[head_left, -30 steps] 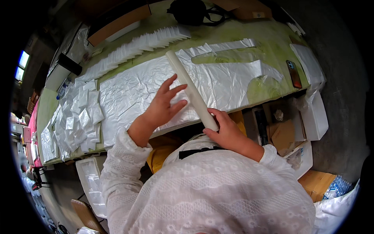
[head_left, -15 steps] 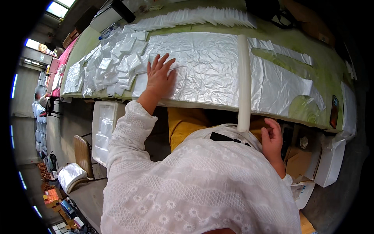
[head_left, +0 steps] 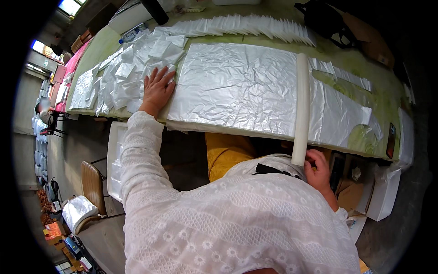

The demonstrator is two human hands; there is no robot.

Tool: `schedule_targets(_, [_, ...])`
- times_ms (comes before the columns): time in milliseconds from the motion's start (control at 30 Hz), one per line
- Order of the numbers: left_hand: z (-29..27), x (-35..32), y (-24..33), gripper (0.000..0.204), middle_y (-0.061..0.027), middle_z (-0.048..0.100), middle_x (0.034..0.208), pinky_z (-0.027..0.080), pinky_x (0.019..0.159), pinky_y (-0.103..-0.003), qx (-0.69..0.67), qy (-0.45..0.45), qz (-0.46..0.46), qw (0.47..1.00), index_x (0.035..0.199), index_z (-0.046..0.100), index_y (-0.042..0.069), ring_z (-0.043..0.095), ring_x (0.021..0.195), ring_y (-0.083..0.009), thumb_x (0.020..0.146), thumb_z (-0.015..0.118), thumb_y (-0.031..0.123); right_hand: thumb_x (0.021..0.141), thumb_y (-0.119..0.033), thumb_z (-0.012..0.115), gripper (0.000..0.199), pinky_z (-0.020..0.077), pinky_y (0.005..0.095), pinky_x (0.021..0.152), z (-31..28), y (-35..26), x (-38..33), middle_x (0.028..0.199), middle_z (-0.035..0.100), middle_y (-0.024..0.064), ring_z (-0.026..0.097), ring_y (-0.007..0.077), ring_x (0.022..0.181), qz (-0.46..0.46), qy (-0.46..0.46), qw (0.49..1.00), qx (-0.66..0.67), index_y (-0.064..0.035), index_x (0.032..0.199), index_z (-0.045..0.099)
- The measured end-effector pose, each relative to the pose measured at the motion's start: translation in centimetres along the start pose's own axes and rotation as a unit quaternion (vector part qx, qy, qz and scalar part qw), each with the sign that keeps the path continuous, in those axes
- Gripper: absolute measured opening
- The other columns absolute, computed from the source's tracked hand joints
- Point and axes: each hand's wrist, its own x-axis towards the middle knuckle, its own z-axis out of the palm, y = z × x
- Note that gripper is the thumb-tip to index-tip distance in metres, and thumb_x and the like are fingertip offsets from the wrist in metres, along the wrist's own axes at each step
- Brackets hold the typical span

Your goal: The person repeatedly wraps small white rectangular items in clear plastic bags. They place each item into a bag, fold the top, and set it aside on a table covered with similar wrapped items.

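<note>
My left hand [head_left: 157,89] lies flat with its fingers spread at the right edge of a heap of small folded white plastic packets [head_left: 125,71]. To its right a wide stack of crinkled, shiny white plastic bags [head_left: 237,86] is laid out, with cut-out handle strips [head_left: 337,109] at the right end. A long pale tube [head_left: 301,109] rests across the bags, its near end sticking out past the table edge. Beside that end is my right hand [head_left: 318,171], fingers loosely bent and apart. It is very near the tube; whether it touches is unclear.
Upright folded packets [head_left: 242,27] stand in a row along the back of the green table [head_left: 351,55]. A black bottle [head_left: 154,11], a black bag [head_left: 324,20] and a phone [head_left: 391,139] are at its edges. Below stand a white bin [head_left: 114,160] and a brown chair [head_left: 93,187].
My left hand has slid left off the wide plastic bags to the packet heap. My right hand is now closer to the tube's near end. The whole view has shifted slightly.
</note>
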Motion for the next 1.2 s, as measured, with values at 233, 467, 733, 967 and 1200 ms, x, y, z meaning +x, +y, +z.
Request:
schedule_targets(233, [-0.2, -0.4, 0.3, 0.043, -0.0004, 0.044, 0.159, 0.012, 0.123, -0.061, -0.045, 0.063, 0.043, 0.996, 0.138, 0.063, 0.03, 0.027, 0.153, -0.0314, 0.098, 0.058, 0.045, 0.088, 0.003, 0.068, 0.032, 0.0544, 0.0298, 0.08, 0.2, -0.7, 0.0, 0.122, 0.063, 0.0152, 0.065, 0.0225, 0.099, -0.001, 0.005, 1.0, -0.01, -0.0014, 0.119, 0.065])
schedule_targets(467, [-0.4, -1.2, 2.0, 0.037, 0.0008, 0.051, 0.153, 0.01, 0.122, -0.064, -0.005, 0.057, 0.042, 0.997, 0.132, 0.066, 0.026, 0.033, 0.15, -0.0275, 0.099, 0.056, 0.039, 0.088, 0.004, 0.067, 0.032, 0.0532, 0.03, 0.083, -0.1, -1.6, 0.7, 0.124, 0.063, 0.0141, 0.064, 0.0221, 0.102, -0.002, -0.008, 1.0, -0.003, -0.0017, 0.12, 0.066])
schedule_targets(733, [-0.6, -0.8, -0.2, 0.031, 0.006, 0.055, 0.148, 0.013, 0.122, -0.065, 0.027, 0.028, -0.046, 0.998, 0.128, 0.068, 0.026, 0.04, 0.147, -0.0232, 0.101, 0.054, 0.03, 0.088, 0.003, 0.067, 0.032, 0.0532, 0.0296, 0.082, -0.6, 0.3, -0.4, 0.122, 0.063, 0.0133, 0.064, 0.0205, 0.098, -0.004, 0.005, 1.0, 0.007, -0.0021, 0.12, 0.066])
schedule_targets(967, [-0.4, -0.9, -1.4, 0.03, 0.0047, 0.054, 0.15, 0.014, 0.122, -0.064, 0.001, 0.019, -0.067, 0.998, 0.128, 0.066, 0.026, 0.037, 0.148, -0.024, 0.1, 0.054, 0.024, 0.089, 0.003, 0.067, 0.03, 0.0534, 0.0293, 0.08, -0.9, 1.0, -0.9, 0.122, 0.063, 0.0135, 0.064, 0.0189, 0.095, 0.0, 0.015, 0.999, 0.029, -0.0016, 0.119, 0.066])
schedule_targets(1200, [0.3, 0.3, 1.4, 0.031, 0.001, 0.052, 0.151, 0.016, 0.121, -0.061, -0.075, 0.106, 0.014, 0.991, 0.126, 0.065, 0.025, 0.035, 0.149, -0.0281, 0.097, 0.057, 0.018, 0.088, 0.006, 0.067, 0.026, 0.054, 0.0285, 0.077, -2.0, 0.2, -0.3, 0.115, 0.067, 0.0135, 0.065, 0.0197, 0.088, -0.025, 0.095, 0.995, 0.026, -0.0014, 0.113, 0.068])
